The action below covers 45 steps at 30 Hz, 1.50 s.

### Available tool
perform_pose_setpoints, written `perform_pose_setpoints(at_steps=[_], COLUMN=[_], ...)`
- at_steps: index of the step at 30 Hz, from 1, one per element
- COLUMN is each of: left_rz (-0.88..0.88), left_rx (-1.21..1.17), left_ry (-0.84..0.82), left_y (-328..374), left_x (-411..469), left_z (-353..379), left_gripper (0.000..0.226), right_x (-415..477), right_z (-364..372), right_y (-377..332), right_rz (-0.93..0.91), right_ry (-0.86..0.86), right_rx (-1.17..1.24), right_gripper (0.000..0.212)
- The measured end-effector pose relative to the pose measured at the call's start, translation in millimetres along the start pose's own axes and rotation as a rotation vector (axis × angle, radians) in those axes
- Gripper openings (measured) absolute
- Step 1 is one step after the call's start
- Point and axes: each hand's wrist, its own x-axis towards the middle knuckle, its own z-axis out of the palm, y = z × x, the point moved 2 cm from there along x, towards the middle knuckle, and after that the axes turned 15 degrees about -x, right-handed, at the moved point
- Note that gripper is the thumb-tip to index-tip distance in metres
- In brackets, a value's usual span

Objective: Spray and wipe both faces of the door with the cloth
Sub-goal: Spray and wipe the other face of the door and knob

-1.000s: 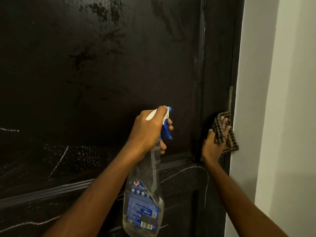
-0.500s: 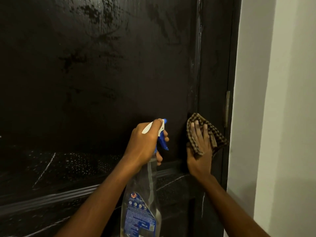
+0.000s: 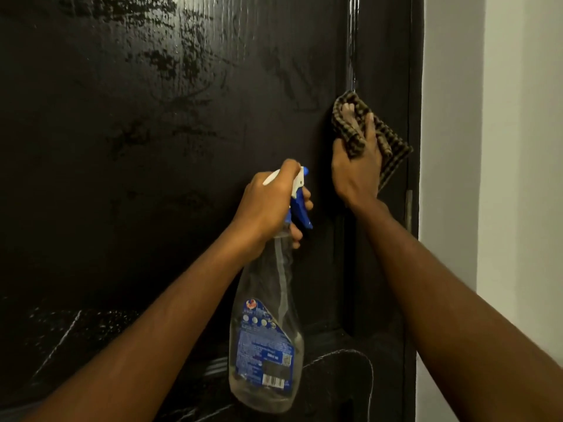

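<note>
My right hand [image 3: 355, 166] pressed a checked brown cloth [image 3: 393, 141] flat against the dark door [image 3: 152, 147], close to its right edge, with my fingers [image 3: 369, 129] spread over the fabric and gripping a bunched fold of it. Part of the cloth was covered by my hand, and one corner stuck out to the right toward the door's edge. My left hand [image 3: 268, 205] was clenched around the neck of a clear spray bottle [image 3: 268, 345], held just in front of the door, lower and to the left of the cloth. My knuckles hid most of the white and blue spray head [image 3: 300, 193]; I could not tell whether a finger was pulling the trigger. The bottle hung down, its blue label too blurred to read. The door's upper face showed wet, patchy streaks catching the light, while its lower part sank into shadow and was hard to make out. A pale wall [image 3: 487, 147] stood to the right. Both forearms ran out of view at the bottom.
</note>
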Motion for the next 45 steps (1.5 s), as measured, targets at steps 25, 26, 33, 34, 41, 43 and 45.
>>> perform_pose_setpoints(at_steps=[25, 26, 33, 34, 41, 43, 45], left_rz=[-0.141, -0.149, -0.187, -0.194, -0.221, -0.21, -0.19], left_rx=[0.117, 0.127, 0.183, 0.177, 0.233, 0.265, 0.275], left_ry=[0.035, 0.038, 0.043, 0.045, 0.098, 0.108, 0.13], left_y=[-117.3, -123.4, -151.4, -154.1, -161.3, -158.4, -153.2], left_x=[-97.3, -104.1, -135.9, -139.5, -165.0, -172.0, -177.2], left_z=[-20.9, -22.2, -25.9, -25.9, -43.8, -53.4, -63.0], left_gripper=[0.047, 0.047, 0.044, 0.044, 0.045, 0.044, 0.043], right_x=[-247.7, -252.0, -275.3, -277.2, -294.9, -298.3, -300.8], right_z=[-12.7, -13.5, -14.5, -14.2, -5.5, -2.9, 1.8], right_y=[140.7, 139.7, 133.2, 131.9, 109.1, 101.1, 94.0], right_rz=[0.513, 0.532, 0.76, 0.781, 0.824, 0.826, 0.825], right_ry=[-0.288, -0.287, -0.228, -0.213, -0.135, -0.092, -0.07], right_rx=[0.426, 0.432, 0.546, 0.6, 0.608, 0.617, 0.65], right_gripper=[0.086, 0.087, 0.057, 0.039, 0.053, 0.053, 0.052])
